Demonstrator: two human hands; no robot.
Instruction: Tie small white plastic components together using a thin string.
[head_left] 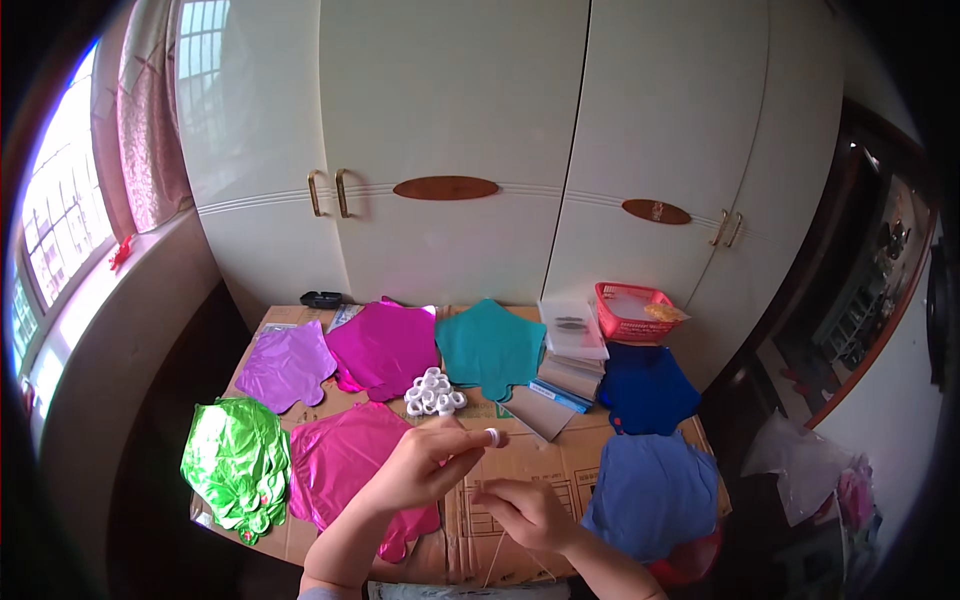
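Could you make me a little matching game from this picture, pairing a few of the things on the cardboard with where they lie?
Things:
1. green foil balloon
2. red basket
3. pile of white ribbon rolls
4. teal foil balloon

Places:
A. far right corner, near the cupboard
B. middle of the cardboard, just beyond the hands
C. near left edge of the cardboard
D. far side, between the magenta balloon and the flat packets

Pairs: 1-C, 2-A, 3-B, 4-D

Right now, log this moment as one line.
left hand: pinching small white spool | right hand: on thin string | cardboard: foil balloons, pile of white spools
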